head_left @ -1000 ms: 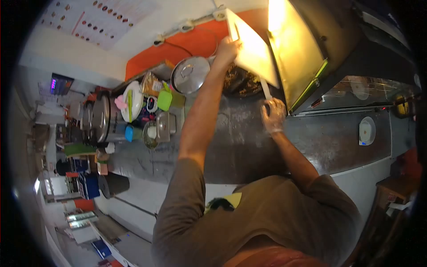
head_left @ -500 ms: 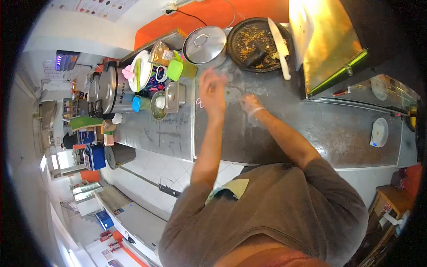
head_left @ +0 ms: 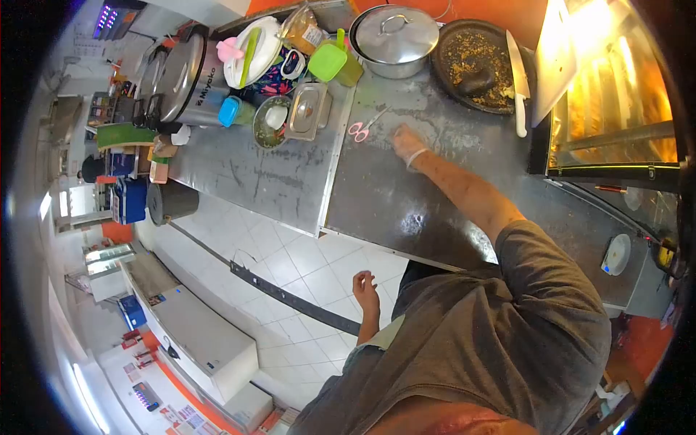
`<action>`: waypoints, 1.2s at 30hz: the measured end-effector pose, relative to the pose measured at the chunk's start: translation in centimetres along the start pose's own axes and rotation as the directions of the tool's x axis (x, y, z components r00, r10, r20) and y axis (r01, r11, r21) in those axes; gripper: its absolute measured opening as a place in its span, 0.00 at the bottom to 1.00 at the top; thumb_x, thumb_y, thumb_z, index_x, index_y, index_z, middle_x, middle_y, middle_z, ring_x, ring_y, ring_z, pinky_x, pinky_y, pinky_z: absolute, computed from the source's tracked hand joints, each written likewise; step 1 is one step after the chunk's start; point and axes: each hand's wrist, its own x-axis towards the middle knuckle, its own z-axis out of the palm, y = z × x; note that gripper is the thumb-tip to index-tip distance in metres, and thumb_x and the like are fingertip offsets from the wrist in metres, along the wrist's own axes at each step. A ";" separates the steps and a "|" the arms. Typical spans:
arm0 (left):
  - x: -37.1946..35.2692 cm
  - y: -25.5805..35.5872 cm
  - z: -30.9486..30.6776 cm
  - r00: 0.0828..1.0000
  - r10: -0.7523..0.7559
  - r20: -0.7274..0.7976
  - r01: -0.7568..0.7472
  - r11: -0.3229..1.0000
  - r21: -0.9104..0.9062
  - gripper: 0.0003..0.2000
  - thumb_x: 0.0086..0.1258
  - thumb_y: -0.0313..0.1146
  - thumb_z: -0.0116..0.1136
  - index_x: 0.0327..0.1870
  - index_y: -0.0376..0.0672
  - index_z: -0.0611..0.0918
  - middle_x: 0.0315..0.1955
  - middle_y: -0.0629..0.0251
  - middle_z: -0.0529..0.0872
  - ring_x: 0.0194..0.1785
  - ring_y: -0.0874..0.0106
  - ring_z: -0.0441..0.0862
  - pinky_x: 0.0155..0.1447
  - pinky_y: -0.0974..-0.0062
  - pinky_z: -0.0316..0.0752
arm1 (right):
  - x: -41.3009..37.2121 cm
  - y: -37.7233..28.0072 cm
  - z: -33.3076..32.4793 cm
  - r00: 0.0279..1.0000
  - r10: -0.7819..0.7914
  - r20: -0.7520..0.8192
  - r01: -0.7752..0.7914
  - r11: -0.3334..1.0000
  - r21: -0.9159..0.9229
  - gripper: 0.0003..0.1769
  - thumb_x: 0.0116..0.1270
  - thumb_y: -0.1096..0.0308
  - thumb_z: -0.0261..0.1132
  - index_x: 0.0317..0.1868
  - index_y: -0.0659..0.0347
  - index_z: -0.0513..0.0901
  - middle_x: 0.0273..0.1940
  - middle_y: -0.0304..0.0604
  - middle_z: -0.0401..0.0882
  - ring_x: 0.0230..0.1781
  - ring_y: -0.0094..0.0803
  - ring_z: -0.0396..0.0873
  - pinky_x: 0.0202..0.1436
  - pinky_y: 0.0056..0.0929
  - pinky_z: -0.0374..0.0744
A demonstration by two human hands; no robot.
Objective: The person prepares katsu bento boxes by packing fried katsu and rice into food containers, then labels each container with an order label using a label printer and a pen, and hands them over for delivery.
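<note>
My right hand (head_left: 408, 143), in a thin clear glove, is on the metal counter (head_left: 377, 196). Its fingers are bunched downward; what they hold, if anything, cannot be made out. A little to its left lie scissors with pink handles (head_left: 359, 131), apart from the hand. My left hand (head_left: 365, 286) hangs beside my body, below the counter's front edge and over the tiled floor. Its fingers are loosely bent, and nothing shows in them. Beyond the right hand, a knife with a white handle (head_left: 518, 80) rests across a dark round pan (head_left: 444, 69) with brown crumbs in it.
A lidded steel pot (head_left: 397, 43) stands at the back. Left of it are a green-lidded container (head_left: 330, 61), a steel box (head_left: 308, 110), a bowl (head_left: 270, 135) and a large Miyako cooker (head_left: 190, 83). A lit glass case (head_left: 609, 101) borders the right side.
My left hand has dropped from above the counter to beside my body. My right hand stays low on the counter. The view has shifted, bringing the scissors fully into sight.
</note>
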 end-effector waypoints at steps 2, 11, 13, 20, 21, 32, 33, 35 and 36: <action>3.2 -0.4 1.3 0.950 0.268 0.160 -0.284 0.955 0.085 0.09 0.66 0.32 0.59 0.42 0.38 0.78 0.39 0.64 0.81 0.42 0.71 0.79 0.45 0.75 0.74 | -0.7 1.7 0.7 0.715 -0.660 0.230 0.680 0.581 -0.447 0.12 0.60 0.71 0.54 0.42 0.63 0.79 0.38 0.60 0.80 0.43 0.51 0.79 0.52 0.38 0.76; 20.7 19.1 18.9 0.453 0.708 0.542 -0.880 0.256 0.400 0.14 0.65 0.36 0.56 0.48 0.40 0.78 0.46 0.55 0.80 0.53 0.56 0.74 0.56 0.61 0.70 | -6.9 3.5 -3.1 0.994 0.038 -0.103 -0.015 0.977 0.211 0.09 0.57 0.68 0.65 0.37 0.62 0.85 0.33 0.48 0.85 0.33 0.35 0.82 0.41 0.31 0.78; 23.0 21.3 21.9 0.456 0.600 0.658 -0.879 0.188 0.437 0.15 0.62 0.36 0.59 0.48 0.40 0.78 0.47 0.54 0.79 0.55 0.57 0.74 0.57 0.60 0.70 | -12.2 4.4 -5.9 0.982 0.147 -0.119 -0.084 0.904 0.419 0.13 0.59 0.62 0.67 0.38 0.63 0.86 0.31 0.43 0.85 0.31 0.21 0.79 0.38 0.27 0.77; 24.7 23.3 26.1 0.542 0.374 0.753 -0.802 -0.039 0.596 0.21 0.51 0.40 0.67 0.42 0.36 0.79 0.50 0.49 0.76 0.53 0.54 0.75 0.56 0.61 0.73 | -27.5 17.5 -10.2 0.904 0.309 -0.294 -0.152 0.878 0.454 0.11 0.55 0.65 0.69 0.36 0.64 0.86 0.31 0.41 0.84 0.31 0.25 0.80 0.37 0.23 0.78; 23.8 23.8 25.6 0.527 0.327 0.784 -0.810 -0.085 0.580 0.20 0.51 0.40 0.67 0.41 0.37 0.80 0.47 0.49 0.78 0.52 0.54 0.76 0.54 0.60 0.74 | -28.7 19.5 -10.0 0.888 0.327 -0.324 -0.161 0.881 0.445 0.11 0.55 0.66 0.69 0.36 0.64 0.86 0.33 0.42 0.85 0.32 0.25 0.81 0.37 0.24 0.78; 22.8 26.9 16.1 0.413 0.123 0.902 -0.405 0.912 0.061 0.07 0.54 0.35 0.61 0.24 0.44 0.77 0.15 0.72 0.73 0.18 0.82 0.66 0.22 0.81 0.61 | -30.9 11.8 -10.5 0.759 0.572 -0.312 -0.217 0.673 0.707 0.11 0.53 0.73 0.68 0.37 0.69 0.85 0.33 0.45 0.85 0.33 0.29 0.82 0.41 0.24 0.79; 24.0 28.3 14.9 0.431 0.221 0.875 -0.494 0.869 0.024 0.08 0.54 0.35 0.62 0.23 0.42 0.76 0.16 0.71 0.74 0.17 0.82 0.66 0.21 0.79 0.60 | -30.4 11.3 -10.7 0.772 0.552 -0.317 -0.247 0.719 0.649 0.10 0.54 0.73 0.68 0.37 0.69 0.84 0.33 0.45 0.85 0.33 0.29 0.81 0.41 0.24 0.79; 26.9 30.4 13.3 0.569 0.463 0.679 -0.691 0.717 0.089 0.11 0.53 0.37 0.63 0.26 0.39 0.78 0.17 0.67 0.77 0.20 0.75 0.73 0.24 0.77 0.66 | -30.0 10.8 -11.1 0.773 0.558 -0.301 -0.289 0.733 0.616 0.09 0.54 0.74 0.68 0.37 0.68 0.85 0.33 0.43 0.84 0.33 0.29 0.81 0.41 0.24 0.79; 28.2 31.1 13.5 0.569 0.464 0.680 -0.693 0.715 0.092 0.11 0.53 0.37 0.63 0.26 0.39 0.78 0.17 0.67 0.77 0.20 0.75 0.73 0.24 0.77 0.66 | -29.8 11.4 -10.9 0.795 0.522 -0.308 -0.228 0.728 0.647 0.09 0.55 0.74 0.68 0.37 0.67 0.85 0.33 0.43 0.84 0.32 0.29 0.81 0.41 0.24 0.79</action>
